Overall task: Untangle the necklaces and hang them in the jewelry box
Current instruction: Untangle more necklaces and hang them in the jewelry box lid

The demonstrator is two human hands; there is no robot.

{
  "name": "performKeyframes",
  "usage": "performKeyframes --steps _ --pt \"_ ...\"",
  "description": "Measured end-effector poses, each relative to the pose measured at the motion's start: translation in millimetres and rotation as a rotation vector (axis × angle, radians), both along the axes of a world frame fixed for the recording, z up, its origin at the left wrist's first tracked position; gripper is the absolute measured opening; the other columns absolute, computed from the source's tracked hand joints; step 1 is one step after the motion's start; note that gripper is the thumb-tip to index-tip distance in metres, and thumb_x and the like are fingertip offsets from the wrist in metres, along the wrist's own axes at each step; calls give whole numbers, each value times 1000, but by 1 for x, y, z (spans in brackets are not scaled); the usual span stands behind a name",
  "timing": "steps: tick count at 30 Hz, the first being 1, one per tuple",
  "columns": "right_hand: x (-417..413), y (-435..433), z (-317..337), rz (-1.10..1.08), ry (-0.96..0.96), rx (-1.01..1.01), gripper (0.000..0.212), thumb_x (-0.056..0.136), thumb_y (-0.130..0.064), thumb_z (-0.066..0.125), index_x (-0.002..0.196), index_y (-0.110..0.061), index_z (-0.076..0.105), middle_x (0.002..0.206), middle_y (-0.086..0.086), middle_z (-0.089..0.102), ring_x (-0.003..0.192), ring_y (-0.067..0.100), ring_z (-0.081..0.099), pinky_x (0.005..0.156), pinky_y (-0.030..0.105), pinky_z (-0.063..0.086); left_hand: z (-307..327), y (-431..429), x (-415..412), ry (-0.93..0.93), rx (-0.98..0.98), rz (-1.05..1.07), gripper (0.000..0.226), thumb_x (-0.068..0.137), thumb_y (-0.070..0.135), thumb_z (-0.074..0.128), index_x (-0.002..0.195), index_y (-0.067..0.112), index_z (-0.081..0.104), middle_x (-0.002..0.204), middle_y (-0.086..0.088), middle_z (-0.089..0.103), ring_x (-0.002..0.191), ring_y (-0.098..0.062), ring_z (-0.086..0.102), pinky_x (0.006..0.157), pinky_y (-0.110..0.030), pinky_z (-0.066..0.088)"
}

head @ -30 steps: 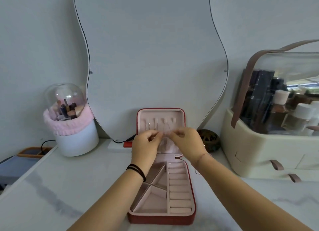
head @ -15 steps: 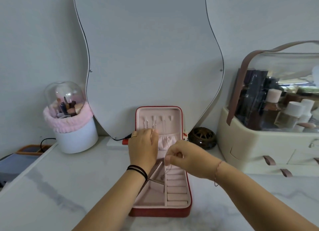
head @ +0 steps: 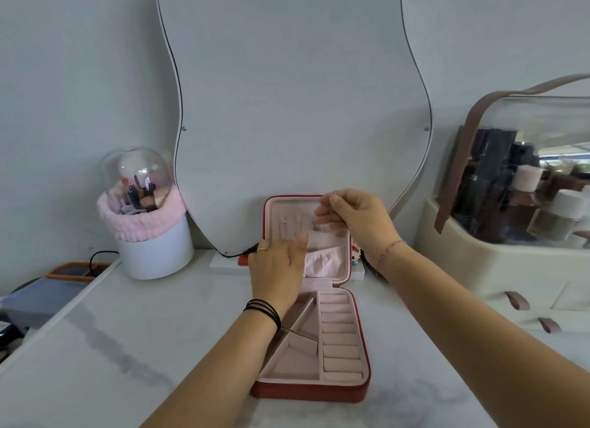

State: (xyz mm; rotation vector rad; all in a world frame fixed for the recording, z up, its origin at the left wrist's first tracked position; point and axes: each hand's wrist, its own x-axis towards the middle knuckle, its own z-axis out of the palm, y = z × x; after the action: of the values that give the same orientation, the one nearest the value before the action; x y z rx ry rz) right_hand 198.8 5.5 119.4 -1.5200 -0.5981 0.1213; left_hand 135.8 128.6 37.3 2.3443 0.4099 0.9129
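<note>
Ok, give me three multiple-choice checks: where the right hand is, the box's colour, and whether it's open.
1. The right hand is: A down by the box's front edge; B up at the lid's upper right; C out of view.
2. The jewelry box outside is: A blue; B red; C black.
3. The box is: A zipped shut; B upside down; C open, lid upright.
Key: 1B, its curled fingers sit by the lid's top corner; 2B, the front wall is red; 3C, its pink interior shows.
</note>
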Motion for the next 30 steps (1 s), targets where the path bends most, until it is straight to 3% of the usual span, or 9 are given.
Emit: performKeyframes --steps 3,11,14,17,19,22,25,28,30 --pt "3 7 -6 -8 21 -57 21 98 -5 43 95 2 63 80 14 66 59 9 65 51 15 46 0 3 0 -75 -148 -40 72 84 66 23 74 14 71 81 0 70 95 -22 49 91 -37 32" --pt "-2 2 -27 -46 -16 -231 19 96 -9 49 95 -3 67 77 9 70 67 18 68 69 25 57 1 3 -3 -81 -200 -47 82 77 72 9 71 18 71 84 2 70 102 -23 49 96 -41 35" --pt "-9 -11 -28 -36 8 -223 19 96 -8 49 95 -3 67 76 9 70 62 14 67 59 18 52 1 4 -4 -60 -199 -62 68 84 70 21 64 20 64 76 4 64 103 -27 50 95 -44 36" --pt "-18 -42 -28 -42 0 -276 16 94 -10 54 91 -5 69 75 7 70 61 12 63 56 17 49 5 0 -8 26 -186 -80 47 95 50 37 55 25 44 72 2 51 103 -33 49 94 -47 37" --pt "-22 -75 -31 -56 -29 -343 13 92 -9 58 92 -3 70 72 5 70 58 9 60 53 16 46 7 -4 -12 37 -191 -137 40 95 43 42 63 21 51 80 -6 55 102 -34 52 92 -46 40" --pt "-30 -133 -35 -116 -63 -478 7 87 -12 65 89 -10 72 74 2 70 63 8 61 63 13 49 15 -29 -26 11 -238 -283 29 94 43 44 100 22 62 108 2 61 107 -13 54 93 -29 42" --pt "-34 -186 -44 -223 -55 -605 3 82 -16 71 81 -16 73 76 1 71 68 9 60 66 15 47 23 -72 -41 40 -376 -448 24 95 43 43 99 26 60 104 12 61 95 5 53 79 -8 38" --pt "-36 -219 -60 -277 -68 -750 4 79 -20 74 75 -21 74 75 -8 71 83 13 62 81 24 47 21 -109 -46 30 -478 -540 33 93 48 44 97 24 66 101 11 66 97 2 58 87 -17 42" --pt "-39 -229 -73 -279 -90 -822 6 78 -24 75 73 -23 73 71 -14 69 86 11 61 83 21 45 13 -128 -48 13 -505 -564 29 95 44 43 90 28 67 97 13 67 98 -3 60 93 -26 45"
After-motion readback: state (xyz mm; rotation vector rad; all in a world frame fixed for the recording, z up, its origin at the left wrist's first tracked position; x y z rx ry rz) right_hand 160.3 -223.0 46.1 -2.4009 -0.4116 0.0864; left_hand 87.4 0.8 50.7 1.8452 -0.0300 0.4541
